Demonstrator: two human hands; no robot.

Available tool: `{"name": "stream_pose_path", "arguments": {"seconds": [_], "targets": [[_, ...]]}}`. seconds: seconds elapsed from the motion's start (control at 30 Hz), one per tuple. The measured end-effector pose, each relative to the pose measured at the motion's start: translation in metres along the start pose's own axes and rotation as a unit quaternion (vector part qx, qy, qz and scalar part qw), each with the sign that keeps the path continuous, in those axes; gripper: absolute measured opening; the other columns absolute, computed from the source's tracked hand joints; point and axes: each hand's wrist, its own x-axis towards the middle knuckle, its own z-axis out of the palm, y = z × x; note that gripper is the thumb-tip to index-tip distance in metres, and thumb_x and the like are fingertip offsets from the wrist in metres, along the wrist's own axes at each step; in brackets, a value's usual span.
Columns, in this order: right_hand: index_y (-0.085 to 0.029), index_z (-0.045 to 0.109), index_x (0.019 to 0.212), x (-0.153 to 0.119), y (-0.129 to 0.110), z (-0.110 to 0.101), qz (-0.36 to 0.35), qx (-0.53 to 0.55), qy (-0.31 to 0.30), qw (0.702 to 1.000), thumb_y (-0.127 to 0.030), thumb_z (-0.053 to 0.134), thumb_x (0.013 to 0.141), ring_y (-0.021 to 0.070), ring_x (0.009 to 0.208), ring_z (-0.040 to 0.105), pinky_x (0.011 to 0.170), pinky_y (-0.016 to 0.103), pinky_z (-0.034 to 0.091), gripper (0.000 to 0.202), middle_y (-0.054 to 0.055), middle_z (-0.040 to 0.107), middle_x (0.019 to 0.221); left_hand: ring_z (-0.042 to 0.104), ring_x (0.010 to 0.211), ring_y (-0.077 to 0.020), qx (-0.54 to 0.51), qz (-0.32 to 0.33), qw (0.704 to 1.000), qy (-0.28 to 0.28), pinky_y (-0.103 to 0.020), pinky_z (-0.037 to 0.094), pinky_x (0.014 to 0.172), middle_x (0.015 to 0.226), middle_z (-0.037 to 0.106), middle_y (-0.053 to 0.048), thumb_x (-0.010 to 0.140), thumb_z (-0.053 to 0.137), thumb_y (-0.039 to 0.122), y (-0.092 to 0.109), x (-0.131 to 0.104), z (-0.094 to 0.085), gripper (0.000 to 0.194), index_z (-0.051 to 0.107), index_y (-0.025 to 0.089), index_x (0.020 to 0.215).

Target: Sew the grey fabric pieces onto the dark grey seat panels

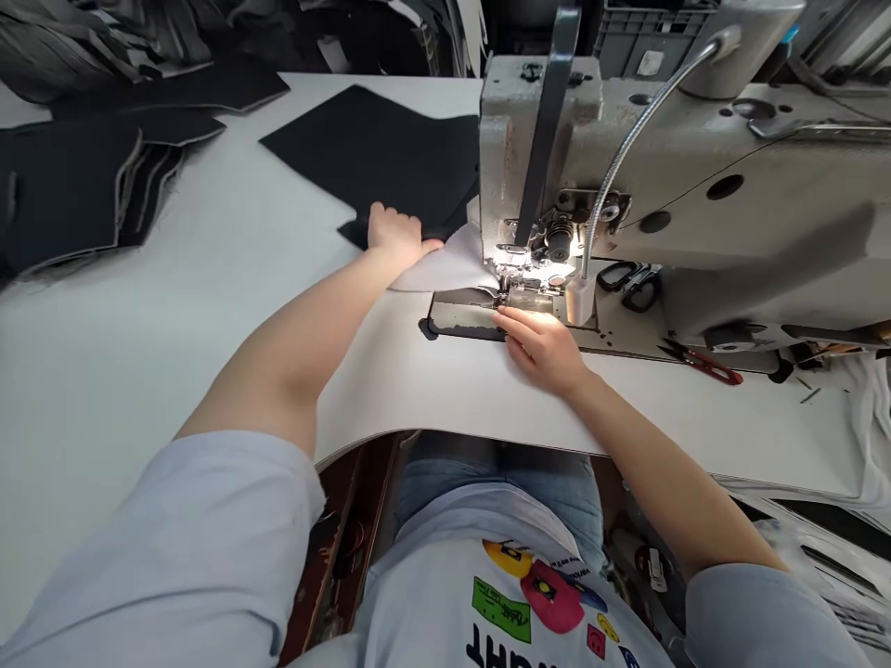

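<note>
A black fabric piece lies on the white table left of the sewing machine, its near edge turned back to show a pale underside. My left hand is closed on the folded edge of this fabric, thumb pointing right. The pale part reaches the lit presser foot. My right hand rests on the machine's metal plate, just in front of the foot, its fingers stretched out and close together; nothing shows in it.
Stacked black fabric pieces lie at the left. Black-handled scissors sit under the machine arm, and red-handled snips lie at its right. A lamp on a flexible neck hangs close above my right hand. A grey crate stands behind.
</note>
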Motion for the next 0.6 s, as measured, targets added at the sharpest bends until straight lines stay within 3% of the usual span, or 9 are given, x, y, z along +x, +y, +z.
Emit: {"name": "stream_pose_path", "arguments": {"seconds": [0.1, 0.2, 0.3, 0.33, 0.37, 0.43, 0.5, 0.53, 0.6], "targets": [[-0.019, 0.055, 0.137, 0.0, -0.013, 0.0, -0.053, 0.024, -0.021, 0.998, -0.025, 0.043, 0.097, 0.0254, 0.129, 0.052, 0.101, 0.043, 0.044, 0.043, 0.013, 0.051, 0.145, 0.062, 0.085, -0.0303, 0.058, -0.015, 0.995, -0.085, -0.043, 0.041, 0.075, 0.069, 0.064, -0.013, 0.089, 0.044, 0.063, 0.013, -0.078, -0.031, 0.059, 0.065, 0.01, 0.073], [-0.022, 0.065, 0.124, -0.003, -0.02, -0.001, -0.087, 0.062, -0.063, 0.992, -0.017, 0.046, 0.093, 0.0226, 0.122, 0.059, 0.095, 0.041, 0.045, 0.037, 0.008, 0.064, 0.131, 0.064, 0.068, -0.0292, 0.079, 0.01, 0.984, -0.16, -0.035, 0.04, 0.058, 0.067, 0.065, -0.015, 0.09, 0.044, 0.055, 0.02, -0.161, -0.061, 0.051, 0.064, 0.011, 0.073], [-0.022, 0.072, 0.105, -0.01, -0.018, -0.005, -0.074, 0.107, -0.072, 0.989, -0.01, 0.047, 0.087, 0.02, 0.107, 0.067, 0.083, 0.035, 0.047, 0.033, 0.004, 0.073, 0.112, 0.063, 0.063, -0.0244, -0.014, 0.069, 0.935, -0.348, -0.032, 0.042, 0.054, 0.071, 0.067, -0.008, 0.089, 0.043, 0.061, 0.003, -0.203, -0.086, 0.047, 0.062, 0.018, 0.084], [-0.022, 0.072, 0.101, -0.011, -0.017, -0.006, -0.071, 0.116, -0.071, 0.988, -0.009, 0.047, 0.086, 0.0198, 0.104, 0.068, 0.08, 0.034, 0.047, 0.033, 0.004, 0.074, 0.108, 0.063, 0.066, -0.0229, -0.06, 0.097, 0.913, -0.391, -0.031, 0.044, 0.057, 0.075, 0.068, -0.006, 0.09, 0.041, 0.063, -0.008, -0.202, -0.092, 0.047, 0.062, 0.021, 0.085], [-0.022, 0.072, 0.098, -0.012, -0.016, -0.006, -0.068, 0.12, -0.067, 0.988, -0.008, 0.047, 0.084, 0.0197, 0.1, 0.068, 0.077, 0.034, 0.047, 0.032, 0.003, 0.075, 0.105, 0.064, 0.073, -0.0222, -0.094, 0.122, 0.907, -0.391, -0.031, 0.047, 0.063, 0.082, 0.069, -0.005, 0.091, 0.039, 0.063, -0.022, -0.194, -0.095, 0.047, 0.062, 0.023, 0.087], [-0.021, 0.071, 0.089, -0.011, -0.016, -0.006, -0.063, 0.117, -0.051, 0.99, -0.008, 0.046, 0.084, 0.0198, 0.091, 0.069, 0.074, 0.033, 0.048, 0.028, 0.004, 0.075, 0.098, 0.062, 0.097, -0.0234, -0.098, 0.137, 0.948, -0.27, -0.035, 0.047, 0.085, 0.106, 0.069, -0.006, 0.091, 0.04, 0.063, -0.056, -0.161, -0.093, 0.047, 0.064, 0.023, 0.098], [-0.021, 0.068, 0.08, -0.008, -0.018, -0.004, -0.068, 0.111, -0.039, 0.991, -0.009, 0.046, 0.084, 0.0198, 0.081, 0.067, 0.072, 0.034, 0.048, 0.025, 0.005, 0.074, 0.09, 0.047, 0.125, -0.0286, -0.046, 0.083, 0.989, -0.113, -0.043, 0.037, 0.105, 0.134, 0.056, -0.01, 0.085, 0.048, 0.068, -0.09, -0.115, -0.084, 0.063, 0.058, 0.018, 0.122], [-0.021, 0.066, 0.078, -0.006, -0.019, -0.004, -0.073, 0.11, -0.035, 0.991, -0.01, 0.045, 0.085, 0.0198, 0.078, 0.067, 0.071, 0.034, 0.048, 0.024, 0.005, 0.073, 0.086, 0.042, 0.13, -0.0307, -0.028, 0.031, 0.995, -0.089, -0.046, 0.034, 0.108, 0.14, 0.051, -0.013, 0.079, 0.054, 0.073, -0.106, -0.093, -0.078, 0.077, 0.053, 0.015, 0.129], [-0.021, 0.063, 0.076, -0.003, -0.02, -0.003, -0.077, 0.114, -0.027, 0.99, -0.01, 0.044, 0.086, 0.0198, 0.078, 0.066, 0.07, 0.034, 0.049, 0.024, 0.005, 0.071, 0.083, 0.047, 0.124, -0.031, -0.018, -0.008, 0.993, -0.113, -0.043, 0.039, 0.103, 0.133, 0.057, -0.017, 0.066, 0.066, 0.075, -0.133, -0.058, -0.069, 0.09, 0.056, 0.009, 0.127]]}}
